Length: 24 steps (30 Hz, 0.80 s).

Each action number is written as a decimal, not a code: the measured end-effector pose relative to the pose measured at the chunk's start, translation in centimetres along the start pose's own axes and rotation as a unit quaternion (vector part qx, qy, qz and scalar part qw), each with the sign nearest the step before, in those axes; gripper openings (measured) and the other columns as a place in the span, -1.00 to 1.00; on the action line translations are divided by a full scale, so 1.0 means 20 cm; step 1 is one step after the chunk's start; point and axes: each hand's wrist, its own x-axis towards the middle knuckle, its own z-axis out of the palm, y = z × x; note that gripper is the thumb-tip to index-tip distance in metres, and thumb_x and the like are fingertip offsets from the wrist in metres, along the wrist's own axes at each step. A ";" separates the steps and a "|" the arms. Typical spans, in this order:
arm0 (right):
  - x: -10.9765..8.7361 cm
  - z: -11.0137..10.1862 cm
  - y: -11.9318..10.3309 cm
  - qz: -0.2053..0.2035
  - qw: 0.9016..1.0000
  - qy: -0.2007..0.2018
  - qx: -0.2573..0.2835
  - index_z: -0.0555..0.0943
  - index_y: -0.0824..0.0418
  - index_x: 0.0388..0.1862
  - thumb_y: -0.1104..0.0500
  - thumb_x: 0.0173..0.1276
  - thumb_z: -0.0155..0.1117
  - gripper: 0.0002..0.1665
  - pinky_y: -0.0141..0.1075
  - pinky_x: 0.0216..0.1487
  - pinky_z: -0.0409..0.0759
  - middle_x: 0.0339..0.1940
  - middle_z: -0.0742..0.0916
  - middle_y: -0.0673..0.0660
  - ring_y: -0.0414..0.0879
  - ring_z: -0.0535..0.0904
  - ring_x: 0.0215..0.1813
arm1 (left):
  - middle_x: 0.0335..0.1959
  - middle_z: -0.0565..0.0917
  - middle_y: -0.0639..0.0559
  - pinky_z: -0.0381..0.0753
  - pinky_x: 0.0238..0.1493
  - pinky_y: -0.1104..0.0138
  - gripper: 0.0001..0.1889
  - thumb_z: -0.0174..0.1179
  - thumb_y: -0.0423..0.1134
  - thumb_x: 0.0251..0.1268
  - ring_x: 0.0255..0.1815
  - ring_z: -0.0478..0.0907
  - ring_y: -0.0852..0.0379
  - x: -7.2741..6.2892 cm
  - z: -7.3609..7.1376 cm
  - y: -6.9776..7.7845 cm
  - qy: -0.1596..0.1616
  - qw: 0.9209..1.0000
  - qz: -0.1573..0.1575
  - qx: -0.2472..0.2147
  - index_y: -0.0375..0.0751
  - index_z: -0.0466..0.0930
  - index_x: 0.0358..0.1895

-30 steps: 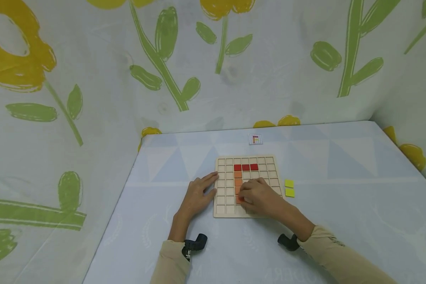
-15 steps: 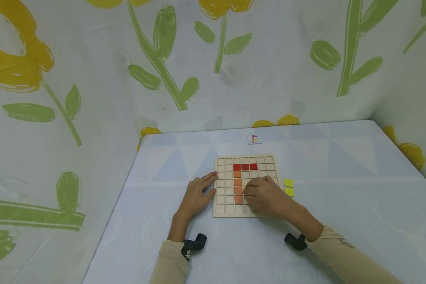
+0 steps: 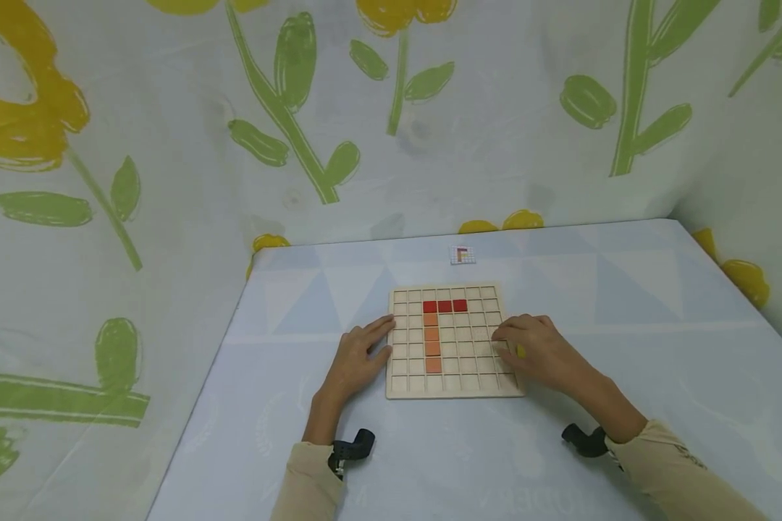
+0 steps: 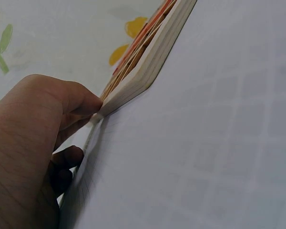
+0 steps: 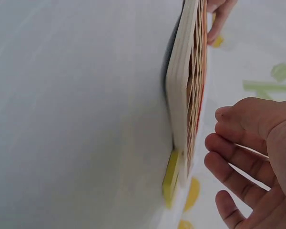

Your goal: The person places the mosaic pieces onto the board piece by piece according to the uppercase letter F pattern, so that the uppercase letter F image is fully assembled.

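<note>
A square wooden grid board (image 3: pixel 469 367) lies on the table between both hands. Red tiles (image 3: pixel 445 306) form a short row in its upper part, and a column of orange tiles (image 3: pixel 432 333) runs down from the row's left end. My left hand (image 3: pixel 355 360) rests its fingertips against the board's left edge; the left wrist view shows them touching near a corner. Over the board's right edge hovers my right hand (image 3: pixel 544 352), fingers loosely bent and holding nothing in the right wrist view. Mostly hidden behind it, a yellow tile (image 5: pixel 170 179) lies beside the board.
A small card (image 3: pixel 462 255) printed with a coloured grid pattern lies beyond the board. The table (image 3: pixel 300 412) meets a flower-printed cloth wall (image 3: pixel 495 159) at the back. Each wrist carries a black strapped camera (image 3: pixel 355 445).
My right hand has left the orange column and moved right, to the board's right edge, now covering most of the yellow tiles. The left hand stays at the board's left edge.
</note>
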 end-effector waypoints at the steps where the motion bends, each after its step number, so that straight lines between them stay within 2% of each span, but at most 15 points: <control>1: -0.01 0.00 0.02 0.002 1.000 0.004 -0.003 0.76 0.16 -0.14 0.25 0.23 0.47 -0.79 0.09 0.09 0.39 -0.07 0.73 0.05 0.06 0.60 0.09 | 0.46 0.39 0.25 0.29 -0.06 0.15 -0.49 0.16 -0.12 0.44 -0.13 0.44 0.13 0.00 0.00 0.00 0.000 1.000 0.000 0.001 0.05 0.46 0.43; 7: -0.07 -0.01 0.10 0.005 0.999 0.025 -0.021 0.76 0.20 -0.17 0.28 0.14 0.54 -0.75 0.12 0.03 0.40 -0.10 0.74 0.11 0.09 0.62 0.03 | 0.45 0.40 0.24 0.30 -0.04 0.12 -0.49 0.16 -0.13 0.44 -0.07 0.47 0.10 -0.01 0.00 0.00 0.004 1.000 0.001 0.002 0.03 0.46 0.43; 13: -0.11 -0.02 0.13 -0.002 0.999 0.038 -0.035 0.76 0.17 -0.23 0.30 0.08 0.57 -0.75 0.12 -0.01 0.43 -0.14 0.75 0.10 0.08 0.64 -0.03 | 0.45 0.40 0.26 0.31 0.00 0.09 -0.50 0.16 -0.14 0.44 -0.01 0.48 0.06 -0.01 -0.01 0.00 0.002 1.000 -0.004 -0.008 0.04 0.47 0.43; 19: -0.11 -0.04 0.12 0.004 0.999 0.013 -0.042 0.77 0.15 -0.23 0.30 0.11 0.54 -0.78 0.14 -0.02 0.44 -0.15 0.75 0.10 0.10 0.64 -0.03 | 0.45 0.38 0.29 0.30 0.02 0.08 -0.49 0.16 -0.13 0.44 -0.01 0.48 0.08 0.00 -0.01 0.00 -0.004 1.000 -0.010 -0.010 0.06 0.45 0.43; 24: -0.12 -0.04 0.12 -0.014 0.998 0.003 -0.059 0.77 0.13 -0.28 0.30 0.08 0.57 -0.78 0.11 -0.06 0.47 -0.18 0.74 0.08 0.08 0.64 -0.05 | 0.45 0.38 0.31 0.30 0.01 0.09 -0.49 0.16 -0.13 0.44 -0.02 0.47 0.09 0.00 0.00 0.00 -0.003 1.000 -0.009 -0.013 0.06 0.45 0.44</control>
